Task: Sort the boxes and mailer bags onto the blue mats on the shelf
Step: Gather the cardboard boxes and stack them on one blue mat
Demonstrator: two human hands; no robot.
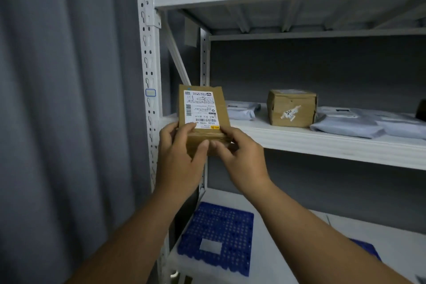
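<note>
**Small box in both hands, mat waiting below**

A flat brown box (pixel 202 110) with a white shipping label is held up in front of the left end of the middle shelf (pixel 322 143). The left hand (pixel 179 154) grips its lower left corner, thumb on the label face and fingers curled under; the right hand (pixel 239 152) pinches the lower right edge the same way. The box is tilted, label toward the camera, and touches no shelf.

On the middle shelf behind it lie a grey mailer bag (pixel 242 110), a second taped box (pixel 291 110) and more grey bags (pixel 368 122) further right.

On the shelf below, a blue mat (pixel 219 235) with a blank white tag sits bare at the left; the corner of another blue mat (pixel 366 249) shows to its right.

This looks like the carry stage of sorting 1 box. The next move probably calls for lowering it past the middle shelf's front edge and setting it flat on whichever mat is meant for boxes; which of the 2 that is cannot be told. Tilting it level before release should keep it from sliding.
</note>
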